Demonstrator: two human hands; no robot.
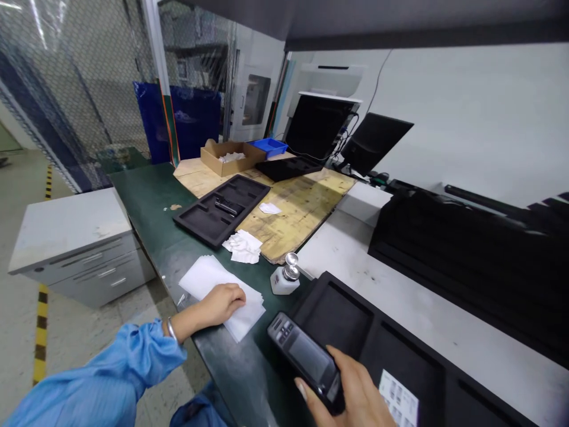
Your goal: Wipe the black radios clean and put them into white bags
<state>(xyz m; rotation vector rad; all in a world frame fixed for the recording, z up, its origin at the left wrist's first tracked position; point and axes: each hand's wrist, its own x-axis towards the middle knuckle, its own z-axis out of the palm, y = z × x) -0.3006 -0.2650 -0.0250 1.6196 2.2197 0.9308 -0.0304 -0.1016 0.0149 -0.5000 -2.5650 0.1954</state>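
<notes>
My left hand (221, 303) rests on a stack of white wipe sheets (208, 279) at the near edge of the dark green bench; its fingers curl down onto the top sheet. My right hand (355, 394) grips a black handheld device with a screen and small buttons (304, 359), held over the corner of a black foam tray (391, 350). A white printed label (400, 400) lies in that tray beside my right hand.
A small white dispenser bottle with a metal top (284, 276) stands between my hands. Farther off lie crumpled wipes (243, 246), a second black foam tray (222, 207), a cardboard sheet (293, 207), a cardboard box (231, 155), a blue bin (269, 145) and monitors (317, 124). A grey drawer cabinet (75, 243) stands left.
</notes>
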